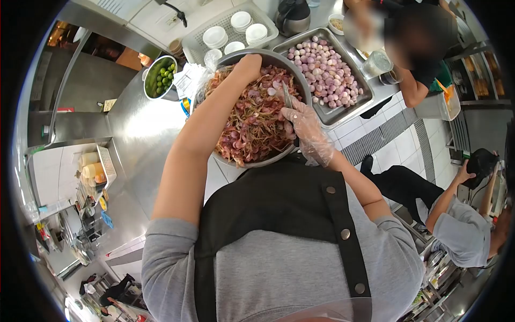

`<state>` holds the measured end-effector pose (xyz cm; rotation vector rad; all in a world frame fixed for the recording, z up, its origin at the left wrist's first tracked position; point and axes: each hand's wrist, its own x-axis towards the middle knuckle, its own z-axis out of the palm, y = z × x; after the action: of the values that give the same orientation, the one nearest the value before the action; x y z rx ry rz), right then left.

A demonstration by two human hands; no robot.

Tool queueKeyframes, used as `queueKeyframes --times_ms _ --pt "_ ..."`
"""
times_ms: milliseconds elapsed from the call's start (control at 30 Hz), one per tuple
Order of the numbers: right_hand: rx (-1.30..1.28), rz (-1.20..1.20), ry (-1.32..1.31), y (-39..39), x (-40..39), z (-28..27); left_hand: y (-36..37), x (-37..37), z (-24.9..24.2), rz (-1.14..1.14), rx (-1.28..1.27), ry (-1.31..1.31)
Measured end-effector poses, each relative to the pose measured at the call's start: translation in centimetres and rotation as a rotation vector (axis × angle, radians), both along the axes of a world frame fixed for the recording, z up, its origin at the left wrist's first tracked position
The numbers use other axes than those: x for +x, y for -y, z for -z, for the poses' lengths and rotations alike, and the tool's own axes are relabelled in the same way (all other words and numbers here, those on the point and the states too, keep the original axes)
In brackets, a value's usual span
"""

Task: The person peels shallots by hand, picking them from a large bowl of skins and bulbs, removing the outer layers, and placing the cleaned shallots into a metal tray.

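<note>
A large metal bowl [306,86] full of shallot skins and reddish peeled-off layers [252,115] stands in front of my torso. My left hand [249,67] reaches over the bowl's far side, its fingers hidden among the skins or behind the wrist. Over the right part of the bowl, my right hand [306,126] wears a clear plastic glove and is closed around a small knife [287,97], blade pointing away from me. To the right, a metal tray [325,121] holds several peeled shallots [327,75].
Left of the bowl are a container of green limes [159,78] and white papers [186,80]. Behind it stand a basket [193,44] of white cups and a metal jug [294,19]. One person [418,43] is at the upper right, another [461,225] at the right.
</note>
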<state>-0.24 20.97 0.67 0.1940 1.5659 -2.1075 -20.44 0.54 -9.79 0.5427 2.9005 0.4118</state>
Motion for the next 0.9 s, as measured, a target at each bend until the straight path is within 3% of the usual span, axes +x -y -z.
queueKeyframes --times_ms 33,167,233,433,500,567,633,733,800,900 --pt "0.007 -0.007 0.001 -0.1 0.0 -0.3 0.2 0.0 0.5 0.003 -0.119 0.013" --pt "-0.008 0.011 -0.002 -0.9 -0.3 0.0 0.9 -0.3 0.0 0.076 -0.087 0.073" --pt "0.011 0.043 -0.008 -1.2 -0.5 0.4 0.9 0.3 -1.2 0.129 0.129 0.111" --pt "-0.075 0.025 0.022 -1.1 -2.0 2.2 -0.7 2.8 -3.0 0.038 -0.183 -0.002" --pt "-0.054 0.000 0.016 -0.8 -3.0 2.5 0.1 2.5 -1.3 0.056 -0.097 0.071" --pt "-0.039 0.034 0.002 -0.3 -3.9 2.7 0.9 1.4 -1.5 0.053 -0.029 0.141" --pt "-0.057 0.107 -0.087 -0.1 -4.1 0.8 1.2 2.2 -3.6 0.001 0.195 0.147" --pt "-0.057 0.144 -0.145 -0.8 -4.5 0.3 0.4 6.7 -8.8 -0.185 0.283 0.013" --pt "-0.022 0.170 -0.151 -1.0 -4.9 0.2 1.1 8.1 -9.8 -0.092 0.483 -0.286" --pt "0.099 0.054 -0.154 -0.8 -4.7 -0.9 1.2 11.8 -12.6 -0.076 0.619 -0.245"
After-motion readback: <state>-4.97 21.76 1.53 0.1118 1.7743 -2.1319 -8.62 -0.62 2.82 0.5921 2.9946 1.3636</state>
